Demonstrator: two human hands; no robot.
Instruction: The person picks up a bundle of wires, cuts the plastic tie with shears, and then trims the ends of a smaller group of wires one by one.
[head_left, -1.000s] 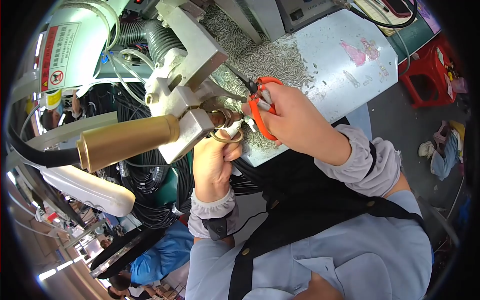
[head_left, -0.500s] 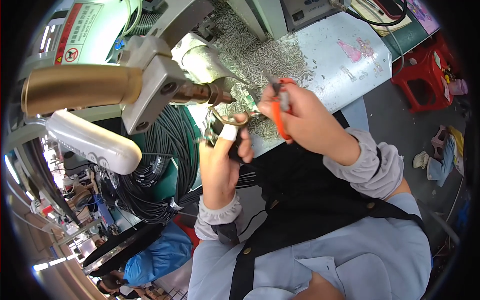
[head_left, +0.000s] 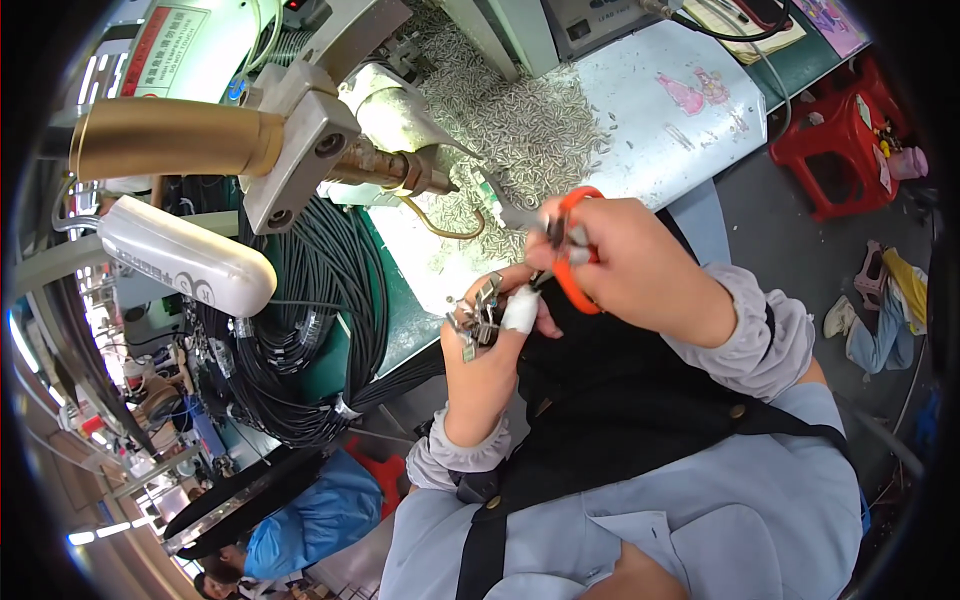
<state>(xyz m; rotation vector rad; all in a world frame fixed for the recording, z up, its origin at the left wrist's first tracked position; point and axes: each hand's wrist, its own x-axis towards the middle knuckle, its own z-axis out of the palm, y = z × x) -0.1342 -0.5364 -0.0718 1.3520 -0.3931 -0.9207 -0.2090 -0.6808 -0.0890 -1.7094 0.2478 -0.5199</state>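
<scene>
My left hand (head_left: 485,345), white tape round its thumb, is closed on a bunch of small metal connectors (head_left: 482,312) that stick out beside the thumb. A short dark cable end (head_left: 540,278) shows at its fingertips. Close to the right of it, my right hand (head_left: 645,265) is closed round orange-handled scissors (head_left: 578,292). Their blades point left and away from me, toward the metal nozzle (head_left: 435,180). Small grey pieces show by the right fingers, too blurred to name. Just beyond both hands hangs a curved brass-coloured tube (head_left: 445,232).
Countless small metal pieces (head_left: 530,125) cover the worktop beyond my hands. A brass-coloured cylinder (head_left: 175,140) and a white lamp (head_left: 185,260) overhang the left side. Coiled black cables (head_left: 340,290) lie below them. A red stool (head_left: 835,150) stands at right; another person (head_left: 315,510) sits lower left.
My left hand has come toward me and rightward, away from the brass-coloured tube, with the connectors in it. My right hand has shifted slightly nearer me with the scissors. The view has tilted slightly.
</scene>
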